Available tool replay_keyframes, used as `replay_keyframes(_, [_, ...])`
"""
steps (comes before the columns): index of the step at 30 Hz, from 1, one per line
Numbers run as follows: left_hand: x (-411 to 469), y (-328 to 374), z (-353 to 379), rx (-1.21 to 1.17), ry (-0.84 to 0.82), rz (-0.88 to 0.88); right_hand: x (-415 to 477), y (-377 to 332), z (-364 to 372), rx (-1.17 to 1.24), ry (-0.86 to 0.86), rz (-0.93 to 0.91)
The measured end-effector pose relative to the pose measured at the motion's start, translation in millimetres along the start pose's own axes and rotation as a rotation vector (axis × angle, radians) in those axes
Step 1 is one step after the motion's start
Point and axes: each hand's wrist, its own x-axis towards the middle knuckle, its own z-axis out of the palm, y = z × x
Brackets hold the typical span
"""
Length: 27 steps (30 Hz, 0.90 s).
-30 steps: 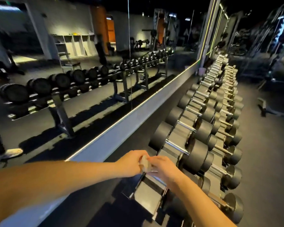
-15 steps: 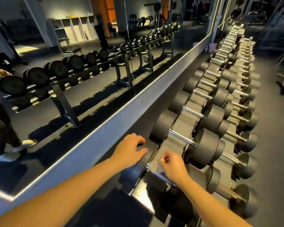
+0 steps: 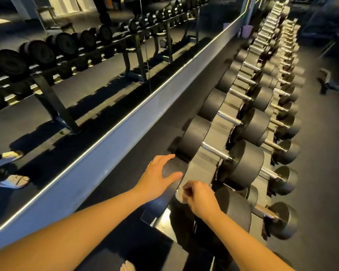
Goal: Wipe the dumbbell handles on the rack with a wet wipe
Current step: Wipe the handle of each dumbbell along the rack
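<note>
Wipe (image 3: 179, 195) lies mostly hidden under right hand (image 3: 200, 199).

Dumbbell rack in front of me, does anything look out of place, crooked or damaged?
Nothing stands out. The dumbbells sit in an even row on the rack, handles parallel, none visibly fallen; the far end is blurred. The left hand rests on the nearest dumbbell, the right hand holds the wet wipe.
</note>
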Motion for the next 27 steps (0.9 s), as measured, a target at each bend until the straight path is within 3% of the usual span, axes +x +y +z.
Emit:
replay_keyframes(3, [0,0,3,0.005,0.022,-0.015,24,-8,11,0.28,0.03,0.201])
replay_keyframes(7, [-1,1,3,0.007,0.036,-0.033,46,-3,19,0.374,-0.125,0.301])
replay_keyframes(9, [-3,1,4,0.015,0.04,-0.037,45,-3,16,0.331,-0.227,0.228])
replay_keyframes(12, [-8,4,4,0.052,0.054,-0.052,38,0,9,0.069,-0.292,0.034])
replay_keyframes(16, [-13,14,4,0.104,0.067,-0.067,26,9,2,-0.046,-0.365,-0.057])
replay_keyframes(20, [-11,20,3,0.141,0.051,-0.091,-4,12,8,-0.202,-0.209,-0.207])
replay_keyframes(23, [-11,23,2,0.135,0.032,-0.109,-2,5,6,-0.191,-0.179,-0.201])
replay_keyframes(27, [-14,23,14,0.208,0.135,-0.176,35,-8,-9,-0.076,-0.432,-0.093])
